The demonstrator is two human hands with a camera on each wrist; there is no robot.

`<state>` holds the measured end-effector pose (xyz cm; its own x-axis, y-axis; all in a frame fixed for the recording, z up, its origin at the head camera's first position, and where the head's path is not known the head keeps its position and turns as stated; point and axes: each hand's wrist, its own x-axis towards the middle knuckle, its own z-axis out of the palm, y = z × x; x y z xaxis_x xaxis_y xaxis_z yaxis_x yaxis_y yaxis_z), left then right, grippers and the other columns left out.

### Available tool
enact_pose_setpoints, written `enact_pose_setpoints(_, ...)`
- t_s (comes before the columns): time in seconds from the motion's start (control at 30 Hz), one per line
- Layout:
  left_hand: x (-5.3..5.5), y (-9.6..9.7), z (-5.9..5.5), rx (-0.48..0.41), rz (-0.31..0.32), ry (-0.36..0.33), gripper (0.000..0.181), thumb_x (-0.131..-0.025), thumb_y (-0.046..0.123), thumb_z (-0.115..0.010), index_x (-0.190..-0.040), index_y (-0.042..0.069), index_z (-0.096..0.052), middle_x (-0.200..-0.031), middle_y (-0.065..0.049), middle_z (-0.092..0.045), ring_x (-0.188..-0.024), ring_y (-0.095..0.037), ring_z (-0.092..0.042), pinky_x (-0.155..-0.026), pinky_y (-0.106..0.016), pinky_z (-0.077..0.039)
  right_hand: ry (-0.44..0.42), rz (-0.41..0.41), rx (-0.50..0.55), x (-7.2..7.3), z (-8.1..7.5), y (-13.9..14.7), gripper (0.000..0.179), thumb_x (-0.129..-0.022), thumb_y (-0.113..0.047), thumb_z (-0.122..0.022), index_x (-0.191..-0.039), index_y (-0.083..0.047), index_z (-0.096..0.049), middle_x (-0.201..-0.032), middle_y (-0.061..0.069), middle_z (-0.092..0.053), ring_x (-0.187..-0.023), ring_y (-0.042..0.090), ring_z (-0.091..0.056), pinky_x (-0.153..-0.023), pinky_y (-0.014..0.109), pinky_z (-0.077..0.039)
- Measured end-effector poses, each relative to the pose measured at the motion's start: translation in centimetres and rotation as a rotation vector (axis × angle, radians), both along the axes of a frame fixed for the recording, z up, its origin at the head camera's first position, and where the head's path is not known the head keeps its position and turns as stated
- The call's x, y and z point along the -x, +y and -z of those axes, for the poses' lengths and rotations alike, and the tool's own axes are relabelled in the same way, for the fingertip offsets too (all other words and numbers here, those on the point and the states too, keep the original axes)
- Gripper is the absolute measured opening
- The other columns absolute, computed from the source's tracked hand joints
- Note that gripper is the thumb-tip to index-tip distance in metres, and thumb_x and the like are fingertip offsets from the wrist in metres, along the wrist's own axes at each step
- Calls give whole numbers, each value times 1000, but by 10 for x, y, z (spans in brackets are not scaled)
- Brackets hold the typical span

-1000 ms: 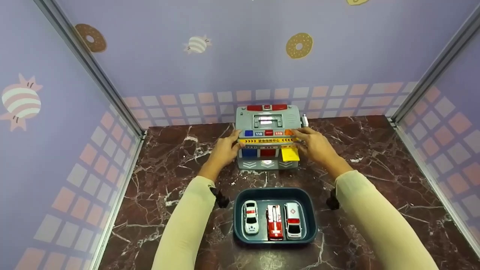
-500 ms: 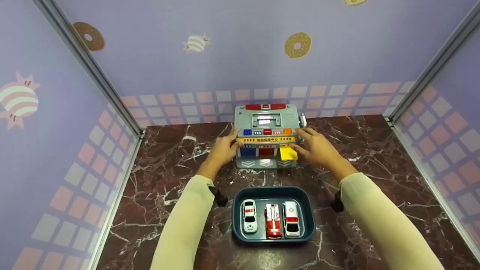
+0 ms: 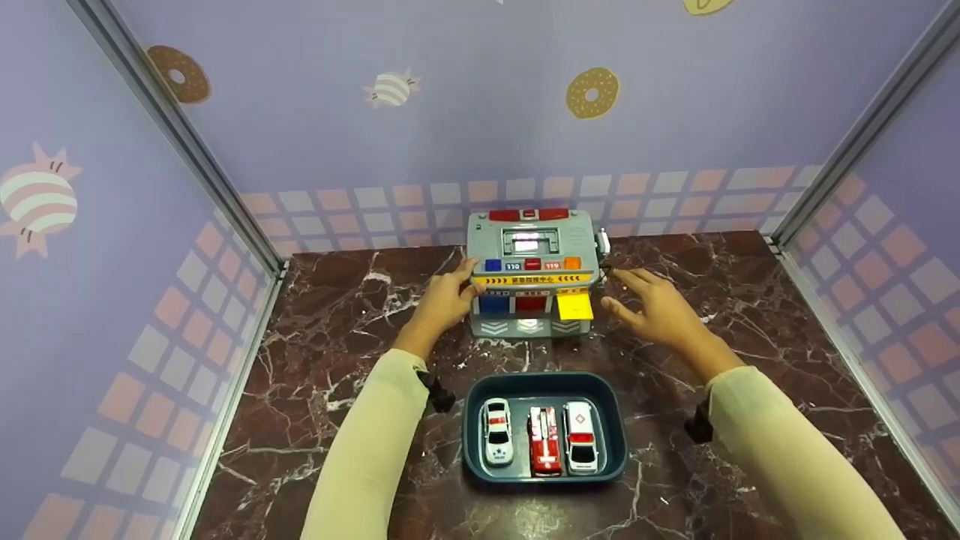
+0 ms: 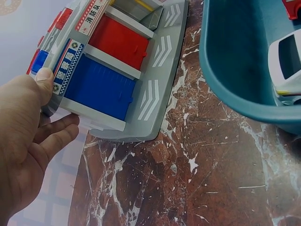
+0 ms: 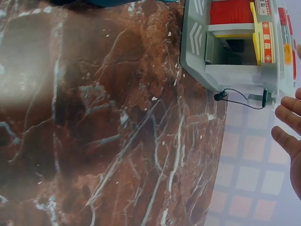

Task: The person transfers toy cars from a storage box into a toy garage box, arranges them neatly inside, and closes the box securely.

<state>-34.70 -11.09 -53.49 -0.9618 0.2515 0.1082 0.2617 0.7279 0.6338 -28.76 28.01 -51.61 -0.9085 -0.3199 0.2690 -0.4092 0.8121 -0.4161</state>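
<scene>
A grey toy rescue-station garage (image 3: 487, 238) stands by the back wall, with a blue door (image 4: 101, 87) and a red door (image 4: 120, 43) down. Its yellow door (image 3: 574, 306) is lifted and sticks outward. My left hand (image 3: 444, 300) holds the garage's left side, thumb on the front corner and fingers bent around the side. To the right of the garage, my right hand (image 3: 660, 306) is apart from it, fingers extended, holding nothing. In front, a dark teal tray (image 3: 544, 379) contains a white police car (image 3: 497, 433), a red fire truck (image 3: 545, 442) and an ambulance (image 3: 580, 439).
On the garage's right side sits a small white handset-like part (image 3: 604, 241), with a black cord (image 5: 242, 99) looping below it. Purple panels (image 3: 495, 135) enclose the brown marbled tabletop (image 3: 345, 450) at the back and both sides.
My right hand has come off the garage's right side and drawn back to the right, its fingers straightening. My left hand stays on the left side. The cars have not moved.
</scene>
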Motion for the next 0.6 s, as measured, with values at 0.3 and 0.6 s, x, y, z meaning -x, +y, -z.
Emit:
enact_pose_setpoints(0.3,-1,1,0,-12,-2,-8,65,-110,37,-69,-168,17,-49,-169,-11,-48,-154,-36,-53,-130,-51,-42,73,-16,51,-22,12,11,59,-104,-35,-78,-150,0,-65,-146,26,-69,-130,52,-68,-113,69,-52)
enact_pose_setpoints(0.6,1,1,1,-14,-5,-16,67,-107,39,-68,-168,17,-50,-169,-15,-48,-155,-39,-52,-130,-50,-41,48,-48,33,-39,15,14,58,-101,-32,-79,-150,-2,-66,-143,23,-70,-124,48,-72,-105,67,-58)
